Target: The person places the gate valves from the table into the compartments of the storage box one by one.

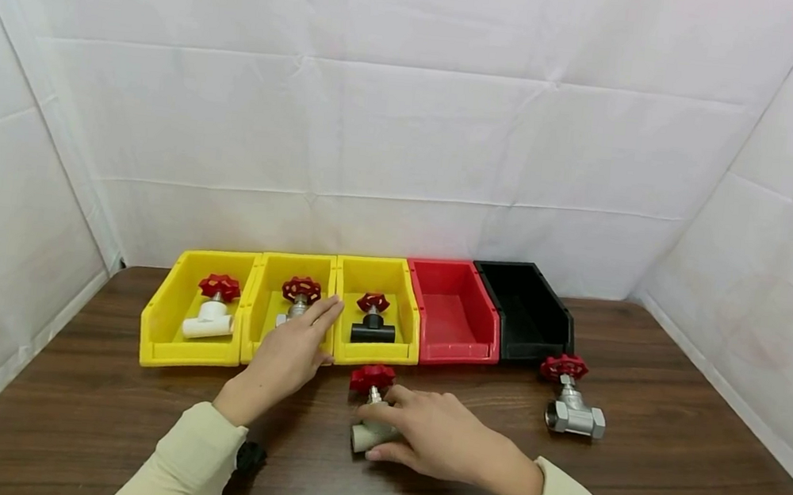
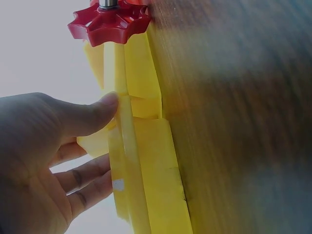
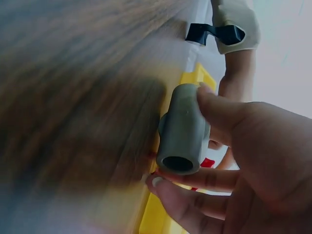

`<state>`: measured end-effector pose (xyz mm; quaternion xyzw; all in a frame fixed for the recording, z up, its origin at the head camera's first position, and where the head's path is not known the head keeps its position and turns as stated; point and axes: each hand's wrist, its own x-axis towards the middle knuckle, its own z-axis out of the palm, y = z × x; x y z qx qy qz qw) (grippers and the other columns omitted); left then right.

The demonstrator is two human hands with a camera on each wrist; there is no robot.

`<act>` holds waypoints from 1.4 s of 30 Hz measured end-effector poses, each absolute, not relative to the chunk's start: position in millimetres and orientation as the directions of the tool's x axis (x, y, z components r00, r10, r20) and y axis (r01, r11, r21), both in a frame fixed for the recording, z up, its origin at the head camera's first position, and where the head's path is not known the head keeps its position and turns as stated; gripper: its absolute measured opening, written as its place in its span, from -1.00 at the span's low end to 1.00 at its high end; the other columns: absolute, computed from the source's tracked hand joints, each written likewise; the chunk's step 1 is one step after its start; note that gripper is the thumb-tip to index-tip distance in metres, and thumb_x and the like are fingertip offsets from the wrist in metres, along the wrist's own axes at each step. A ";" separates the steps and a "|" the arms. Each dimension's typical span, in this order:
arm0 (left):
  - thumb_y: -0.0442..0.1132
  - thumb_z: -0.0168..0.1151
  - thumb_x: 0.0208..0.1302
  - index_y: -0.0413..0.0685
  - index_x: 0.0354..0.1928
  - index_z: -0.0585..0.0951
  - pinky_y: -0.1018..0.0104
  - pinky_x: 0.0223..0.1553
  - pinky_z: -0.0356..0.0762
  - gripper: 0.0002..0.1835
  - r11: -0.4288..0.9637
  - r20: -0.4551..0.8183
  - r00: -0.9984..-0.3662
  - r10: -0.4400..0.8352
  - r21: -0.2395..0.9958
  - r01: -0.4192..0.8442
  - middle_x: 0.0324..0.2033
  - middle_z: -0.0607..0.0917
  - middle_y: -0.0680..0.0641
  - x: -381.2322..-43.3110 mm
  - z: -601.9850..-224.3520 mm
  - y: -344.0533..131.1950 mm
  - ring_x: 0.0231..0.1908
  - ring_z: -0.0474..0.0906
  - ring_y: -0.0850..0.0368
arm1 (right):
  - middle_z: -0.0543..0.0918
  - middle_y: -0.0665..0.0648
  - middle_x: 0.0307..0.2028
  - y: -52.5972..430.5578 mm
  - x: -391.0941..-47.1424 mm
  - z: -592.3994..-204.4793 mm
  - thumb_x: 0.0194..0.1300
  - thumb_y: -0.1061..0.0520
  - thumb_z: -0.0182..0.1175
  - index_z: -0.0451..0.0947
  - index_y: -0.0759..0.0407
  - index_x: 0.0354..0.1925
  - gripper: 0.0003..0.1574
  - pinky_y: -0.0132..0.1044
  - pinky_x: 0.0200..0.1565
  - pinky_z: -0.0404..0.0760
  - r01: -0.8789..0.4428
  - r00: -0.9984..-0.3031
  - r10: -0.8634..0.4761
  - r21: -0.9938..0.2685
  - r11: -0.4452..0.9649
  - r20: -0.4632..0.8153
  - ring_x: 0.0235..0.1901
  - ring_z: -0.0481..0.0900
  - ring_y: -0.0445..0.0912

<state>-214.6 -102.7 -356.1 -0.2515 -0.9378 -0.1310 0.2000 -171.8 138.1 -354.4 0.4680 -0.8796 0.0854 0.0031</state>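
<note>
A grey-bodied valve (image 1: pixel 371 436) with a red handwheel is above the table in front of the bins. My right hand (image 1: pixel 436 435) holds this valve by its body, thumb and fingers around it; the right wrist view shows the open pipe end of the grey valve body (image 3: pixel 183 126). Over the front of the middle yellow bin (image 1: pixel 255 337) is my left hand (image 1: pixel 289 353), its fingers extended. In the left wrist view, the left thumb lies at the yellow bin's edge (image 2: pixel 129 146). Behind the left hand, a metal valve (image 1: pixel 301 290) with a red handwheel is partly hidden.
The left yellow bin (image 1: pixel 152 328) holds a white valve (image 1: pixel 210 317); the right yellow bin (image 1: pixel 409 324) holds a black valve (image 1: pixel 373 329). Beside them stand a red bin (image 1: pixel 461 353) and a black bin (image 1: pixel 563 335). Another metal valve (image 1: pixel 574 416) lies on the table's right.
</note>
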 end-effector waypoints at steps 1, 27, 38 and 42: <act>-0.25 0.46 0.07 -0.24 0.34 0.33 0.07 -0.24 0.60 -0.21 0.836 0.443 -0.792 0.421 0.150 0.528 0.29 0.38 -0.19 -214.8 -356.5 -103.1 -0.24 0.61 -0.12 | 0.53 -0.05 -0.14 138.0 -171.9 -355.4 0.30 -0.29 0.11 0.44 -0.27 0.22 -0.45 -0.44 -0.45 0.48 -0.827 -0.557 -0.826 -0.149 0.542 0.087 -0.39 0.48 -0.30; -0.23 0.46 0.06 -0.23 0.34 0.35 0.08 -0.26 0.60 -0.21 0.832 0.445 -0.792 0.417 0.165 0.530 0.28 0.39 -0.19 -214.7 -356.0 -104.0 -0.26 0.61 -0.12 | 0.54 -0.06 -0.22 134.7 -174.6 -362.7 0.20 -0.22 0.27 0.54 -0.25 0.09 -0.53 -0.49 -0.43 0.46 -0.822 -0.566 -0.818 -0.153 0.549 0.103 -0.42 0.46 -0.32; -0.23 0.47 0.04 -0.22 0.33 0.36 0.11 -0.28 0.61 -0.21 0.832 0.453 -0.792 0.410 0.169 0.528 0.27 0.40 -0.18 -215.1 -358.1 -103.7 -0.25 0.61 -0.11 | 0.57 -0.05 -0.23 134.6 -174.6 -364.1 0.20 -0.16 0.29 0.57 -0.15 0.06 -0.55 -0.53 -0.34 0.48 -0.832 -0.545 -0.830 -0.196 0.519 0.118 -0.37 0.49 -0.32; -0.22 0.47 0.05 -0.21 0.34 0.36 0.13 -0.32 0.61 -0.21 0.834 0.453 -0.792 0.409 0.166 0.526 0.27 0.40 -0.17 -215.6 -357.6 -103.5 -0.28 0.61 -0.10 | 0.58 -0.05 -0.23 135.0 -174.5 -362.4 0.21 -0.15 0.30 0.57 -0.14 0.06 -0.55 -0.53 -0.33 0.48 -0.839 -0.537 -0.834 -0.182 0.512 0.126 -0.36 0.49 -0.32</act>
